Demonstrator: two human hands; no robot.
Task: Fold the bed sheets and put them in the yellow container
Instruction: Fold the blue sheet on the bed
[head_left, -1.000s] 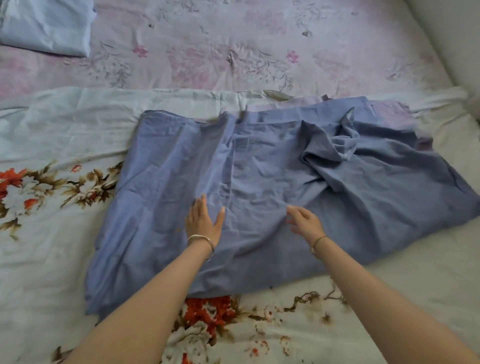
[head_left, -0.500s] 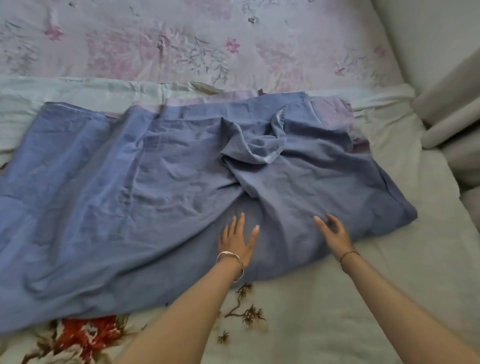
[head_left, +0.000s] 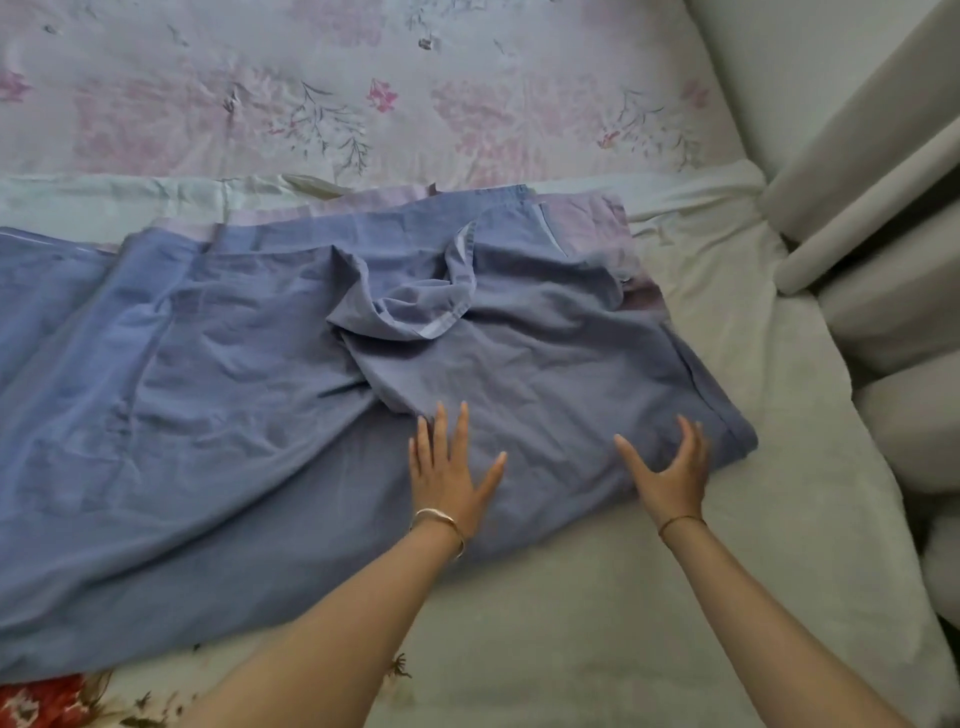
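A blue bed sheet (head_left: 218, 415) lies spread and wrinkled across the bed, with a bunched fold (head_left: 410, 312) near its middle. My left hand (head_left: 449, 473) rests flat on the sheet with fingers spread, just below that fold. To its right, my right hand (head_left: 670, 473) hovers with fingers apart and slightly curled over the sheet's right end, near its corner (head_left: 737, 441). Neither hand holds cloth. No yellow container is in view.
Under the blue sheet lies a pale sheet with red flowers (head_left: 597, 613). Beyond it is a pink floral bedcover (head_left: 363, 93). Grey padded cushions (head_left: 883, 260) line the bed's right side.
Both hands have slid to the right along the sheet's near part, from its middle to its right end. The view has swung right with them, and the folded light-blue cloth at top left has left the frame.
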